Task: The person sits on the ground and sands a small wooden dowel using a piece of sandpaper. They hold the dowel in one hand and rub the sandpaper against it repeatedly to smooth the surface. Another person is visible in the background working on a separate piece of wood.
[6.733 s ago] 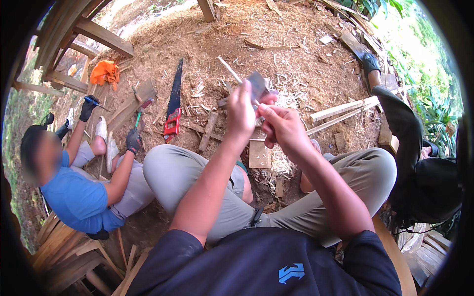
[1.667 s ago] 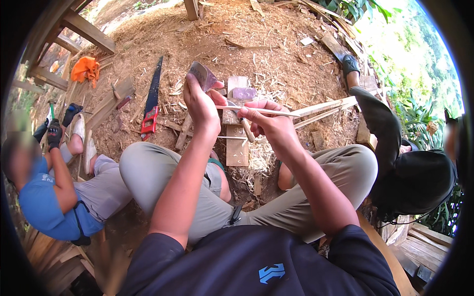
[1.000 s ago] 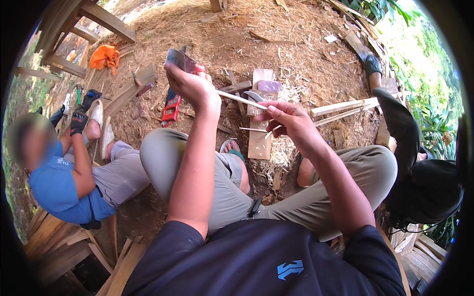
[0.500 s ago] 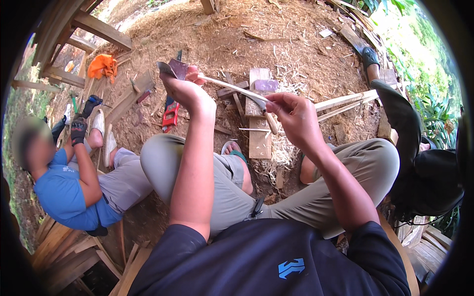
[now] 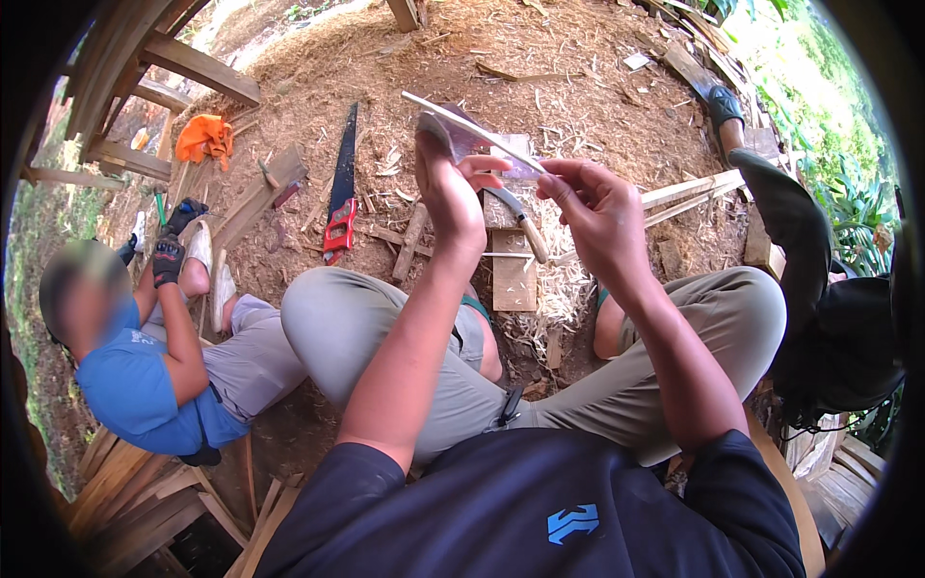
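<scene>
My right hand [image 5: 593, 202] pinches one end of a thin, pale wooden stick [image 5: 482, 135] between thumb and fingers. The stick slants up to the left, past my left hand [image 5: 453, 197]. That hand holds a bent sheet of what looks like sandpaper [image 5: 436, 133], grey on one face and purplish on the other, close against the stick. Whether the sheet touches the stick cannot be made out. Below my hands, a knife with a curved blade and a wooden handle [image 5: 533, 240] lies by a wooden block [image 5: 514, 279].
A handsaw with a red handle [image 5: 339, 226] lies on the ground left of my hands. Pale shavings [image 5: 568, 299] gather beside the block. Another person in a blue shirt [image 5: 159, 376] sits at left, near an orange cloth [image 5: 204, 140]. Long wood strips [image 5: 689, 193] lie at right.
My left hand has moved right with the sheet, toward my right hand, along the stick. The stick's far end now sticks out past it. The saw's blade has come into full view.
</scene>
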The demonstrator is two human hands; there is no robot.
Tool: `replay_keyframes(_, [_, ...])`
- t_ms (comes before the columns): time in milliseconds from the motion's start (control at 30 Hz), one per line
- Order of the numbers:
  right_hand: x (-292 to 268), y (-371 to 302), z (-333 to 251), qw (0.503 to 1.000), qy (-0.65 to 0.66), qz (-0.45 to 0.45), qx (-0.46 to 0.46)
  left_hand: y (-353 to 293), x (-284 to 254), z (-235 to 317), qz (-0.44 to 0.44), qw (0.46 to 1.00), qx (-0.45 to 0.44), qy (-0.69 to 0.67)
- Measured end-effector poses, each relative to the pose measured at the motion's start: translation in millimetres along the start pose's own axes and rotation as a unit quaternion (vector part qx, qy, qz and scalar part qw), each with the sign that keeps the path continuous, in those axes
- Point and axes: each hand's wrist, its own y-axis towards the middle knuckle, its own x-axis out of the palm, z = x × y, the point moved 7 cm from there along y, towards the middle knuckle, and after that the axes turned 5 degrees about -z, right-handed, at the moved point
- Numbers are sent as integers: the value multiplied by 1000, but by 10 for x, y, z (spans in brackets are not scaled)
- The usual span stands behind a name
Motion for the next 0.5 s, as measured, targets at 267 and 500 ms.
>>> replay_keyframes(267, [87,-44,-17,999,-18,-16,-31,-142,249,54,-66,997,23,36])
replay_keyframes(500, [68,-63,-18,996,-86,-19,-28,-152,276,104,-99,984,74,126])
